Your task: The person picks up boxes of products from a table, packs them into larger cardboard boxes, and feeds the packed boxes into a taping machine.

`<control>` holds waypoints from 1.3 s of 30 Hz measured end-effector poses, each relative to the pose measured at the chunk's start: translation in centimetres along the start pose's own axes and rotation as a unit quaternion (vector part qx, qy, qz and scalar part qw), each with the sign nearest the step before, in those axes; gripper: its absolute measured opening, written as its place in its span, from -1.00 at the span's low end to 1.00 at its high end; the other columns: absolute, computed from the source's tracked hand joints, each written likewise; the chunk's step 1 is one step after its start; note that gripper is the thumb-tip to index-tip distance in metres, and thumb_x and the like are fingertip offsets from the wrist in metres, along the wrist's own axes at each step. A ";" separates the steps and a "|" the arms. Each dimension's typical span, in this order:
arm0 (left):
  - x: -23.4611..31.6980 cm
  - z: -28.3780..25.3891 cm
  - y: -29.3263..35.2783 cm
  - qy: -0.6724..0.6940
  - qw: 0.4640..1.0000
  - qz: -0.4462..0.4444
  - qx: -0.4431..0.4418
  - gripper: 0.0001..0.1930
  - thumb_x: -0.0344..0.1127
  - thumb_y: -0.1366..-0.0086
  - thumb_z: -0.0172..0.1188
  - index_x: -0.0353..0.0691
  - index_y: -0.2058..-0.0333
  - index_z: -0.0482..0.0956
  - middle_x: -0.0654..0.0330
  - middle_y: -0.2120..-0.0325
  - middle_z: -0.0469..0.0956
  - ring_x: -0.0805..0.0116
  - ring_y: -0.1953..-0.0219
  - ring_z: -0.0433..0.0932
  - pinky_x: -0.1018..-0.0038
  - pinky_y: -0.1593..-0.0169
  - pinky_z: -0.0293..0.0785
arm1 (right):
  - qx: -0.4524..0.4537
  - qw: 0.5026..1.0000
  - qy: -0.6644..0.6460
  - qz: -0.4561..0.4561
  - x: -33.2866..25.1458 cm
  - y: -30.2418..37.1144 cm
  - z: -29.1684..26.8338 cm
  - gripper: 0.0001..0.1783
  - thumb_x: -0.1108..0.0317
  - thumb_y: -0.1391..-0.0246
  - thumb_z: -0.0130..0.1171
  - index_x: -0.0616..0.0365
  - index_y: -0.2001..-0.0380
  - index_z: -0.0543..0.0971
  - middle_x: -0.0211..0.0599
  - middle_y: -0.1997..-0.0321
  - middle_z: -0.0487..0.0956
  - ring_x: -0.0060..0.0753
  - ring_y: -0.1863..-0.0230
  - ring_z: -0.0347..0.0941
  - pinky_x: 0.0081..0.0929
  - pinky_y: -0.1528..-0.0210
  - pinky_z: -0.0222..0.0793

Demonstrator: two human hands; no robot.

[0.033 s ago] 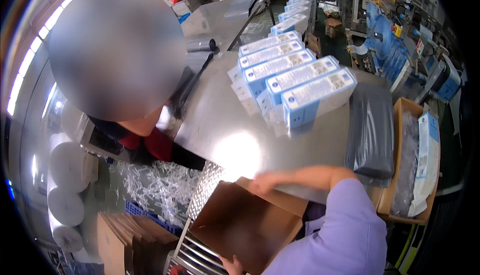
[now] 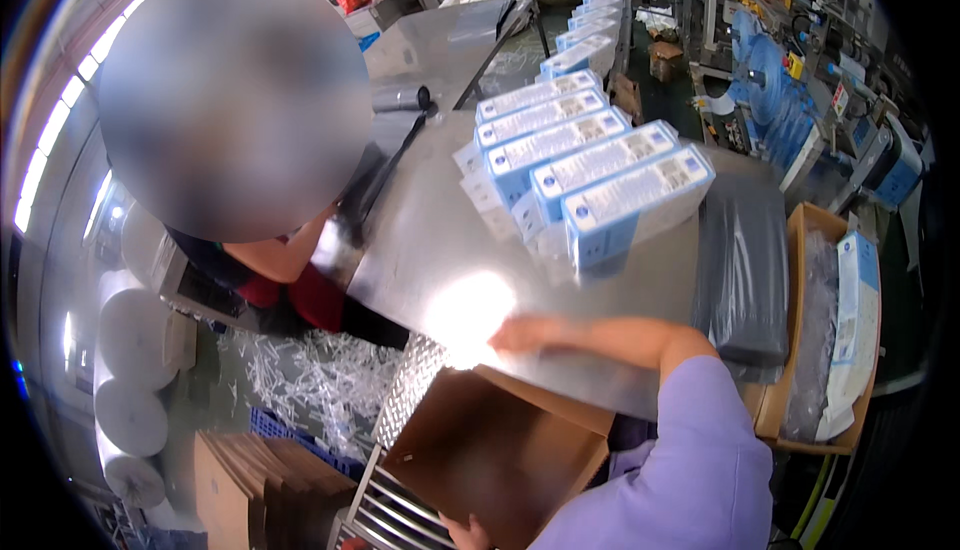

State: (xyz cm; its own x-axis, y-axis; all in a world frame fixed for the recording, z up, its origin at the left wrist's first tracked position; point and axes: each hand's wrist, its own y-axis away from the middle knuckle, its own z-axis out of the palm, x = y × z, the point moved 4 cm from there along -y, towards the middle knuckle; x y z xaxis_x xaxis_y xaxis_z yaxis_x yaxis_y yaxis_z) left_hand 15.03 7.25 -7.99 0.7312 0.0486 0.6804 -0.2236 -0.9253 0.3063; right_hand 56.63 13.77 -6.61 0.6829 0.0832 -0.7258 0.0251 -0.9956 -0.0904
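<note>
Brown carton (image 2: 500, 455) at six o'clock, tread-patterned silver plate (image 2: 408, 380) at seven, blue-and-white printed boxes (image 2: 640, 193) at two

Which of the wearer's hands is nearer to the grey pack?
Right. The right hand is left of the grey pack; the left hand is farther, at the near side of the open carton.

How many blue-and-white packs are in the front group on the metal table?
5, side by side: the nearest pack, then the second, third, fourth and farthest, receding toward the back left. Others could be hidden behind.
</note>
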 end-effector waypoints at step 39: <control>29.6 18.1 -9.7 0.479 0.811 -0.038 -0.334 -0.37 0.13 -0.26 -0.34 -0.32 -0.05 0.16 0.05 0.10 0.34 0.27 0.12 0.40 0.41 0.07 0.39 | 0.317 0.728 -0.524 0.308 13.4 21.0 -10.9 -0.73 0.27 0.01 -0.13 0.26 0.34 0.38 -0.10 0.29 0.44 -0.24 0.22 0.38 -0.40 0.19 0.23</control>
State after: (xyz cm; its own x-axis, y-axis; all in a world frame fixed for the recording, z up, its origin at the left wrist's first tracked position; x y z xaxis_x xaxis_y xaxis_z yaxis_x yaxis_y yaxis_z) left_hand 50.48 10.82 -2.90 -0.0058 0.6614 0.7500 -0.7342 -0.5119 0.4459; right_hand 74.25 -6.48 -10.84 -0.5188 -0.0530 -0.8532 -0.6190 -0.6650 0.4177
